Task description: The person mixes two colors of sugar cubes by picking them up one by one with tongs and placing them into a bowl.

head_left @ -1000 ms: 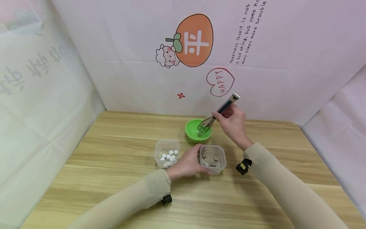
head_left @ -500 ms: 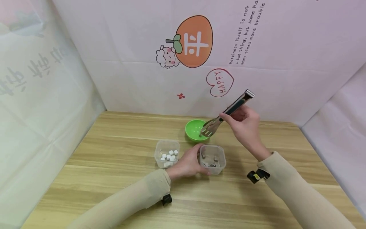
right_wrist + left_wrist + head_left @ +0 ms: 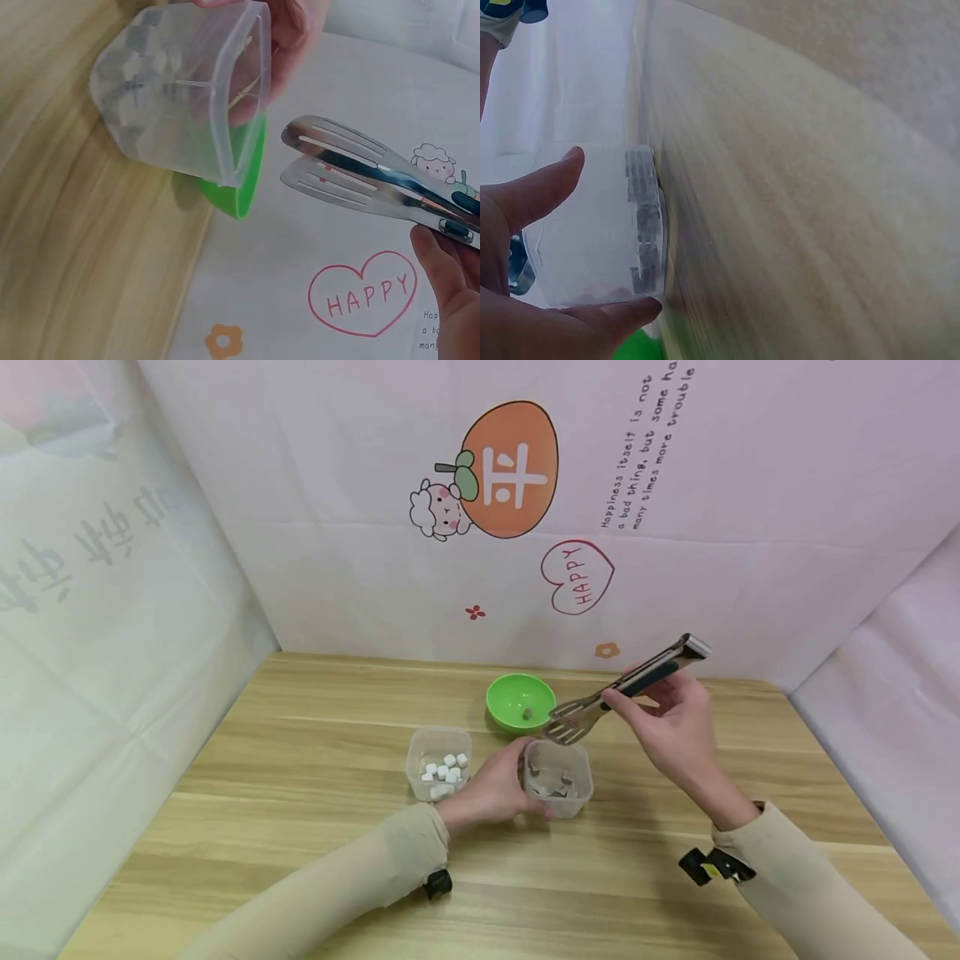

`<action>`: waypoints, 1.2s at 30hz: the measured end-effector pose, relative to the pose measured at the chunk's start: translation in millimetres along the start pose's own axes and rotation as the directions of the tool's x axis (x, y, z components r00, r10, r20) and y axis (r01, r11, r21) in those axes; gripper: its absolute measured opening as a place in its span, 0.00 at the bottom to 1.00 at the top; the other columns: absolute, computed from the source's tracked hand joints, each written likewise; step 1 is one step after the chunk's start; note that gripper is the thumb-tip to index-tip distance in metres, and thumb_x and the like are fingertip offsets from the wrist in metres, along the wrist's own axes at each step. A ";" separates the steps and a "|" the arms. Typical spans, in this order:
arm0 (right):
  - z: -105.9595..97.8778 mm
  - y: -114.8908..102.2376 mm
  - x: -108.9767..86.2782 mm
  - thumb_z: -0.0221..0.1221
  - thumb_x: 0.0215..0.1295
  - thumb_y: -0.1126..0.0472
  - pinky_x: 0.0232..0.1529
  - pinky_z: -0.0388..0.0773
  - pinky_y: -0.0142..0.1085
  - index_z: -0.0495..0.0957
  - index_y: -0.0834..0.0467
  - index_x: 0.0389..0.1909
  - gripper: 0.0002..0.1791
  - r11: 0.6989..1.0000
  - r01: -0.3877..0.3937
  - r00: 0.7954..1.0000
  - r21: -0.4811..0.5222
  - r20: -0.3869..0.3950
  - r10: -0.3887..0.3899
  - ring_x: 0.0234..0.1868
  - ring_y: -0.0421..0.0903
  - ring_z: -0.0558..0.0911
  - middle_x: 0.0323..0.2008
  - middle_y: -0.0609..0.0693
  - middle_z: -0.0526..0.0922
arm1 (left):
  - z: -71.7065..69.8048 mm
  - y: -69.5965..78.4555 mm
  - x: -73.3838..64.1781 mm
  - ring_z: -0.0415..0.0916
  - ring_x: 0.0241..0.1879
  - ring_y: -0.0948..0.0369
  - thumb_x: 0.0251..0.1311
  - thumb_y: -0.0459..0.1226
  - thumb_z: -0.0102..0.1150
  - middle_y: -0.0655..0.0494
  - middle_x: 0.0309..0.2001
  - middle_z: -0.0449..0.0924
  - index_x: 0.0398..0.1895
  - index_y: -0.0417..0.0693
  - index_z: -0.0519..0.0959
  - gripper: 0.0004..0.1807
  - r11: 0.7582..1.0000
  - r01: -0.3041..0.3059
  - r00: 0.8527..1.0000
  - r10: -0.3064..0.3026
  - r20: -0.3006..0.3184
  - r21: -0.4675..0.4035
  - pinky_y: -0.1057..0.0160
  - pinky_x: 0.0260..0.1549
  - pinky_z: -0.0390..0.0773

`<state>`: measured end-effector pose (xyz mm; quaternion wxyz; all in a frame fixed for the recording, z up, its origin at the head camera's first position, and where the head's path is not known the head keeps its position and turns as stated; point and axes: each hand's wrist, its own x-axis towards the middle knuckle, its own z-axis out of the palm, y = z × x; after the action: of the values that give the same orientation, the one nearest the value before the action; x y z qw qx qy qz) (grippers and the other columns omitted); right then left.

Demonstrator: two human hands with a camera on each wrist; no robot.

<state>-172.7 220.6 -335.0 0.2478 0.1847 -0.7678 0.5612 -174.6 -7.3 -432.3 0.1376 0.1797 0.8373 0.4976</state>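
Note:
My left hand (image 3: 495,783) grips the side of a clear plastic container (image 3: 567,807) with several small grey-brown cubes (image 3: 567,777) in it. In the left wrist view the thumb and a finger span that container (image 3: 592,232). Held in my right hand (image 3: 678,731) is a pair of metal tongs (image 3: 647,677) with dark grips. The slotted heads of the tongs (image 3: 397,180) are apart, nothing between them, in the air above the container's far edge. Behind it stands a green bowl (image 3: 498,695), where one small brownish cube (image 3: 527,713) lies.
A second clear container (image 3: 416,745) with several white cubes (image 3: 450,773) stands left of my left hand. The wooden table (image 3: 315,760) ends at a printed white backdrop (image 3: 360,577) close behind the bowl. White sheeting also hangs at both sides.
The tongs have come out of the green bowl and moved right and toward me, with my right hand holding them. A brownish cube now shows released in the bowl. My left hand stays put.

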 end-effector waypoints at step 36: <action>31.8 39.5 -37.4 0.75 0.56 0.76 0.36 0.89 0.34 0.78 0.63 0.38 0.15 0.993 0.049 0.993 -0.112 0.114 -0.036 0.32 0.46 0.87 0.32 0.50 0.88 | -0.3 -0.7 -0.1 0.76 0.62 0.56 0.40 0.34 0.89 0.52 0.63 0.79 0.72 0.44 0.69 0.53 1.000 -0.021 1.000 0.021 0.003 0.015 0.59 0.68 0.73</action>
<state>-170.2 202.5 -395.3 0.2266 0.2176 -0.8073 0.4996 -174.8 -7.9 -432.8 0.1320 0.1904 0.8390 0.4924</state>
